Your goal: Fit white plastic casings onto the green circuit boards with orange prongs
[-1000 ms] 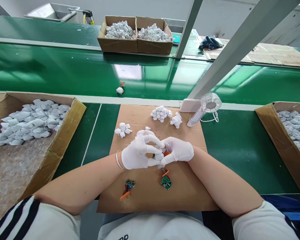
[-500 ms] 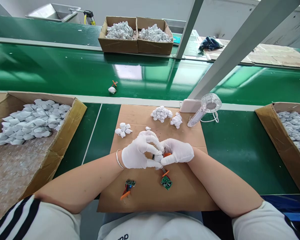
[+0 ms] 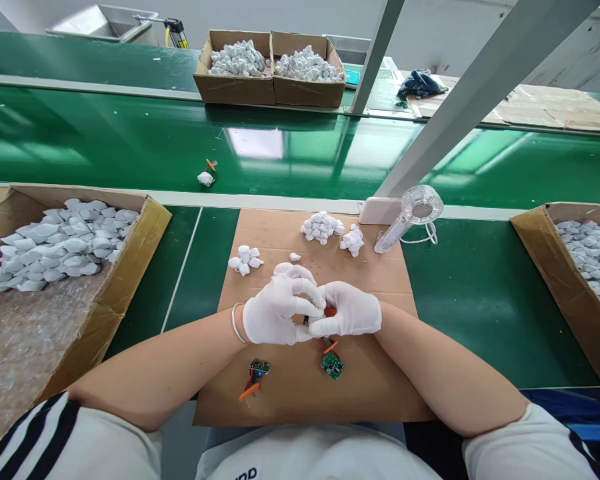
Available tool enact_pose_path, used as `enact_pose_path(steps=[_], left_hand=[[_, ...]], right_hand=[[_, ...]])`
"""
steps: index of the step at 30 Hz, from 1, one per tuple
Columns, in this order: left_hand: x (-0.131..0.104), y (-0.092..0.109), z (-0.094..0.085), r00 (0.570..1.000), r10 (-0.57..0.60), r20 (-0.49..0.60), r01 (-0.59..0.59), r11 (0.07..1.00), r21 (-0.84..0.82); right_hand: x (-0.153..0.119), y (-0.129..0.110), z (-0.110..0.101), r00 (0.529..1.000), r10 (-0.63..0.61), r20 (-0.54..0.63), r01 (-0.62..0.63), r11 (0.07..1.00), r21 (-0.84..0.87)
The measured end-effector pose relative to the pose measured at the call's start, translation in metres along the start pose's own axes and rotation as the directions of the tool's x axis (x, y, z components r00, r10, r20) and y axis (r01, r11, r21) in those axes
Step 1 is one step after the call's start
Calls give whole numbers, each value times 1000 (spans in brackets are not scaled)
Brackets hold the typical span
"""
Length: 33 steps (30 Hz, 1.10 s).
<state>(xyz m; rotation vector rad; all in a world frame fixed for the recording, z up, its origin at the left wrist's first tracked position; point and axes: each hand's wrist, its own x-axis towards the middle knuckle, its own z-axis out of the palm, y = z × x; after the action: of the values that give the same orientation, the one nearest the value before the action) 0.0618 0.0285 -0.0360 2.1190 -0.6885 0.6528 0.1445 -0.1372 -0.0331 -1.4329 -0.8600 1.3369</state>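
Both my hands wear white gloves and meet over the cardboard sheet (image 3: 280, 400). My left hand (image 3: 283, 308) and my right hand (image 3: 351, 310) are closed with bent fingers round a small white plastic casing, mostly hidden by the gloves. An orange-red bit (image 3: 330, 311) shows between the fingers. Just below the hands lies a green circuit board (image 3: 333, 365) with an orange strip (image 3: 331, 347) beside it. A second circuit board (image 3: 260, 366) with wires and an orange piece (image 3: 250, 392) lies nearer my left forearm. One loose white casing (image 3: 295, 257) sits beyond my left hand.
Small heaps of white casings (image 3: 322, 228) lie on the cardboard's far part, by a clear handheld fan (image 3: 405, 220). Cardboard boxes of white parts stand left (image 3: 145, 267), right (image 3: 540, 253) and behind (image 3: 240, 90). A white assembly (image 3: 206, 178) rests on the green belt (image 3: 130, 147).
The white assembly on the belt has shifted left. My hands have drawn slightly closer round the casing, covering more of it, and the loose casing beyond shows more fully.
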Motion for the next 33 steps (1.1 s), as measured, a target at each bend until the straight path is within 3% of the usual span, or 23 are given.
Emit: enact_pose_path(steps=[6,11,13,18,24,29,33], left_hand=[[2,2,-1,1000,-4,2,4,999,-40],[5,5,-2,999,-23,-33,21,998,-64],[5,6,-3,999,-23,-22,22,997,-67],[4,7,-5,1000,-30,-5,30,999,-18],[4,4,-6,994,-48,-102,67,978,199],[5,6,-4,988,-13,-153,72,919,388],[8,8,-4,983,-23,-181,101,894,436]], right_hand=[[-1,1,-4,999,-23,27,23,1000,9],[-1,-2,-15,947,-104,304,39,976,214],[-1,-1,-18,931,-104,350,4,961,276],[1,4,-20,946,-124,301,2,926,376],[7,2,-14,979,-192,69,143,887,439],[9,-7,-7,968,-237,79,172,861,479],[8,-8,-5,976,-206,67,148,859,491]])
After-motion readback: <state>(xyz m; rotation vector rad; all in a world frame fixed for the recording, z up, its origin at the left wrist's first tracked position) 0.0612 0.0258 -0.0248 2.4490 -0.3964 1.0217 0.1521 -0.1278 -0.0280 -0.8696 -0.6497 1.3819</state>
